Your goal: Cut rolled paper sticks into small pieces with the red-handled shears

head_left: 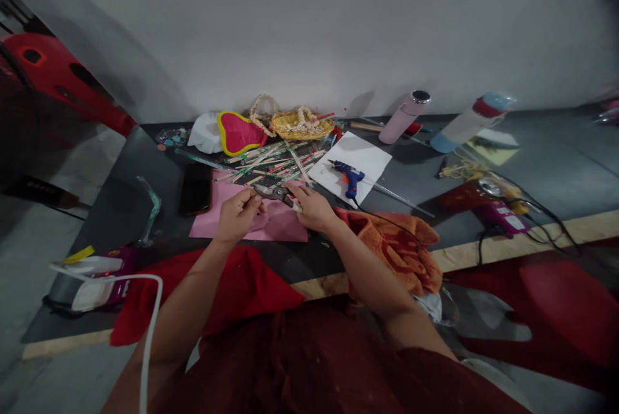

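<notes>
My right hand (312,207) is closed around a pair of cutters (275,193), whose dark metal head points left. My left hand (238,213) pinches with thumb and fingers just beside the tip of the cutters; whatever lies between those fingers is too small to make out. Under both hands is a pink sheet (225,198). Just beyond them lies a pile of thin wrapped sticks (271,161). A blue glue gun (349,179) rests on a white sheet (374,155), right of my right hand.
A dark phone (196,189) lies left of the pink sheet. Behind the sticks are a red heart with yellow edging (242,133) and a yellow basket (297,129). A pink flask (403,118) and a bottle (467,127) stand right. An orange towel (396,240) covers the front edge.
</notes>
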### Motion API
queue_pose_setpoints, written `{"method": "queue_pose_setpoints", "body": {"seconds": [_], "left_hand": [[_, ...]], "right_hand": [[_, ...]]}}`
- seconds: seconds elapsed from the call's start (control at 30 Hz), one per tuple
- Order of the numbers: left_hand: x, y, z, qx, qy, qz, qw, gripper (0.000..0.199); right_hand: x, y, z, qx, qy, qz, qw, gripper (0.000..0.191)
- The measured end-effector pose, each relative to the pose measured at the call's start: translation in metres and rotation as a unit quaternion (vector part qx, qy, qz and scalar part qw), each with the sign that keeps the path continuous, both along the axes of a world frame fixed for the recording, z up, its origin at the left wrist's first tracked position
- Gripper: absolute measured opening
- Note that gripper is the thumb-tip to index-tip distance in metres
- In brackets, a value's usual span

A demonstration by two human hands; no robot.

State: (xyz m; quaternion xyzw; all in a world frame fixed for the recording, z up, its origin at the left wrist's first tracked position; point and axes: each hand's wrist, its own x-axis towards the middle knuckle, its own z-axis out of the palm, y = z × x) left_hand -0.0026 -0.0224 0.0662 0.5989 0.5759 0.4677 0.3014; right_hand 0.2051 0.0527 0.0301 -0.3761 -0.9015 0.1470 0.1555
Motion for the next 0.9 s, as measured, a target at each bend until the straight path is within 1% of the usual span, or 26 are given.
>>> {"method": "queue_pose_setpoints", "body": {"seconds": [0.07,0.13,0.27,0.33,0.43,0.53,0.6,0.73,0.9], "left_hand": [[-0.001,0.0,0.0,-0.019,-0.016,-0.021,0.999,0.026],[-0.004,0.0,0.0,-0.05,-0.06,-0.054,0.996,0.028],[-0.007,-0.001,0.003,-0.104,-0.141,-0.1,0.979,0.028],[-0.008,-0.001,0.004,-0.12,-0.162,-0.104,0.974,0.029],[-0.006,-0.002,0.005,-0.128,-0.183,-0.089,0.971,0.03],[-0.003,0.0,0.003,-0.117,-0.188,-0.063,0.973,0.028],[-0.002,0.001,0.001,-0.108,-0.182,-0.053,0.976,0.027],[-0.004,0.002,0.0,-0.117,-0.195,-0.063,0.972,0.031],[-0.007,0.001,0.004,-0.162,-0.229,-0.099,0.955,0.034]], "right_hand": [[0.002,0.002,-0.001,-0.002,0.003,0.019,1.0,0.066],[0.003,0.003,-0.002,-0.005,0.008,0.034,0.999,0.068],[0.004,0.004,-0.001,-0.007,0.016,0.056,0.998,0.071],[0.003,0.003,0.0,-0.008,0.017,0.057,0.998,0.07],[0.002,0.001,0.002,-0.01,0.006,0.033,0.999,0.064],[0.002,-0.001,0.003,-0.01,-0.005,0.001,1.0,0.056],[0.002,-0.001,0.003,-0.015,0.005,-0.006,1.0,0.055],[0.005,0.004,0.002,-0.024,0.052,0.039,0.998,0.062],[0.011,0.009,0.002,-0.029,0.075,0.089,0.993,0.067]]}}
